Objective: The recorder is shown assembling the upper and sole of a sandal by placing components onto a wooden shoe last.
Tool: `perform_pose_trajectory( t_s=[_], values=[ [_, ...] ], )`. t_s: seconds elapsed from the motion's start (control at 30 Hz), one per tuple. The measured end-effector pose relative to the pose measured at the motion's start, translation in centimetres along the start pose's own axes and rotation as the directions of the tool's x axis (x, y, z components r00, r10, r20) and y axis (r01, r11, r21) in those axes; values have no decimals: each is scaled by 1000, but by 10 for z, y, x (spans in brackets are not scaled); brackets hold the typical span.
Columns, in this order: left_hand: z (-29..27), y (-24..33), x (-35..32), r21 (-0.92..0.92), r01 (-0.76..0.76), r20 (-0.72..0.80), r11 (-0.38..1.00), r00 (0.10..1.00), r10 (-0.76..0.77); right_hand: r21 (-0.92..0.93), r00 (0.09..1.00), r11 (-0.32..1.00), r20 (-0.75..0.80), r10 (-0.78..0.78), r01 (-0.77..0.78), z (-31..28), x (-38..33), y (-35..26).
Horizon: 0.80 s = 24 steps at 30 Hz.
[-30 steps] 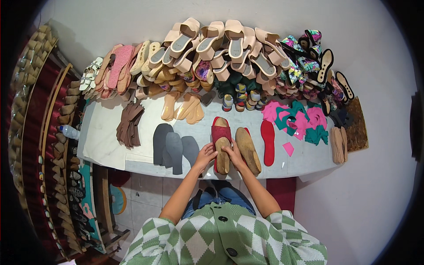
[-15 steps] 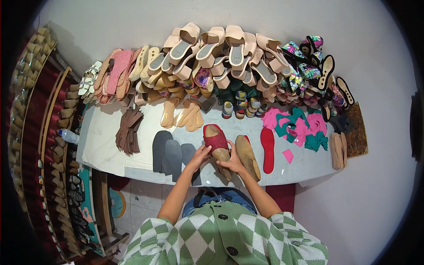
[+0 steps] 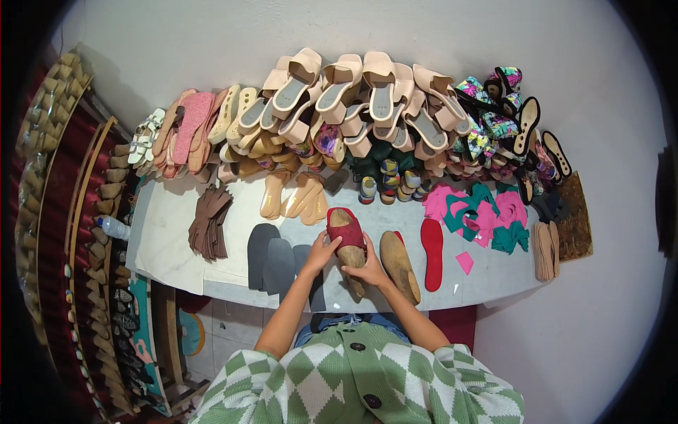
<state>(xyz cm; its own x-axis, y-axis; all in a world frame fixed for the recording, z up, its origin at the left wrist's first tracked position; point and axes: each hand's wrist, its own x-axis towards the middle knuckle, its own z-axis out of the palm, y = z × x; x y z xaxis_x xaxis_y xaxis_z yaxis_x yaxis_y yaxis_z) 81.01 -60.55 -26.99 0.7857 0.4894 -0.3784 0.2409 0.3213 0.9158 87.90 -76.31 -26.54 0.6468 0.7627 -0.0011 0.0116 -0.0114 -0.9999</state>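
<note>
Pinching strapped last [image 3: 349, 256] from both sides: left hand [image 3: 320, 254] fingers at its strap [image 3: 346, 235], right hand [image 3: 370, 269] fingers just below. Second last [image 3: 398, 267] right of it, red insole [image 3: 431, 254] farther right.

The last [image 3: 351, 256] now slants, its toe swung left, where a second ago it lay nearly straight. The red edge [image 3: 330, 215] that ran down its left side now shows mainly at the toe. The left grip [image 3: 322, 253] has moved up to the strap [image 3: 345, 235], the right grip [image 3: 368, 270] toward the heel. The left forearm [image 3: 287, 311] now crosses a grey piece [image 3: 300, 253].
</note>
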Motion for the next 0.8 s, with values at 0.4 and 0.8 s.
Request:
perform_pose_trajectory(
  t_s=[0.4, 0.8],
  values=[
    [0, 1, 8, 96, -119, 61, 988, 992, 113, 262, 944, 921, 237, 230, -290, -13, 2, 9],
    [-27, -4, 5, -197, 30, 296, 980, 955, 30, 133, 905, 920, 278, 323, -369, -14, 6, 32]
  ],
)
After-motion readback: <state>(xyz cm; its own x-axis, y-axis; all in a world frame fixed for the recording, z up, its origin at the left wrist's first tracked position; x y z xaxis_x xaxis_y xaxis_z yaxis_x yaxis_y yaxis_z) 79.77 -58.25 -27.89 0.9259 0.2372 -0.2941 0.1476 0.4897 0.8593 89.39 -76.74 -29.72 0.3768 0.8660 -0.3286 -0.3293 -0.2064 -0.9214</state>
